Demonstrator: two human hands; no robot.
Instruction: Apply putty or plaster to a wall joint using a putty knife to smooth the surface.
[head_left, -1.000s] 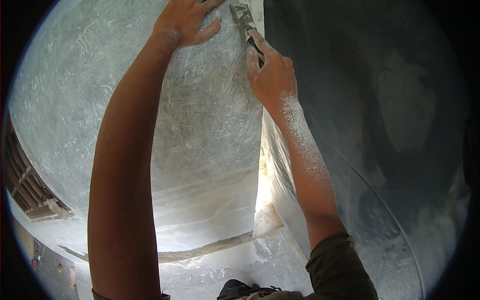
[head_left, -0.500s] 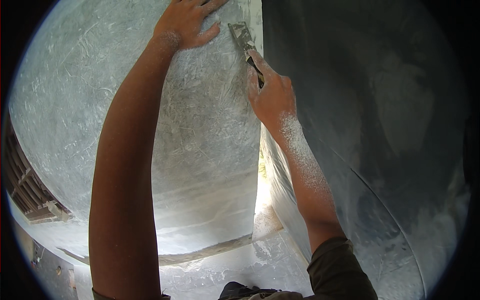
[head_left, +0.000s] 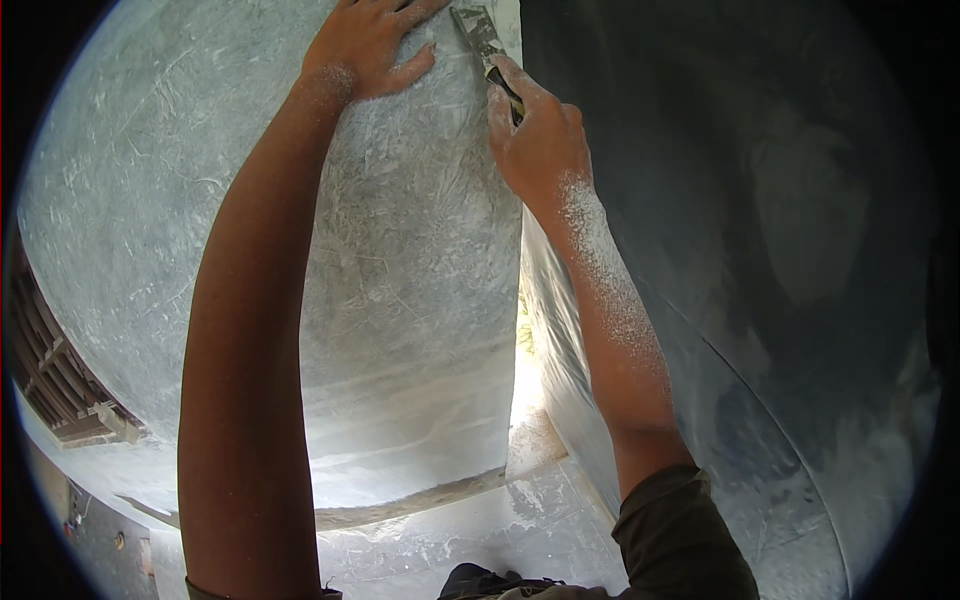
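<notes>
My right hand [head_left: 543, 140] grips a putty knife [head_left: 480, 36] by its handle, the blade pointing up and to the left. The metal blade is smeared with pale filler and lies at the right edge of a grey, rough-plastered wall [head_left: 410, 240]. White dust coats my right wrist and forearm. To the left of the blade, my left hand [head_left: 365, 50] rests flat on the wall with fingers spread; its upper fingertips run out of view at the top.
Right of the wall edge hangs a dark grey sheet-like surface [head_left: 730, 200]. Thin translucent plastic sheeting [head_left: 553, 310] drapes beside a bright gap. A brown wooden lattice [head_left: 55, 360] is at the far left. Pale flooring [head_left: 440, 550] lies below, with a dark shoe-like shape [head_left: 480, 582].
My right hand and the putty knife have moved up along the wall's edge. My left hand stays on nearly the same spot.
</notes>
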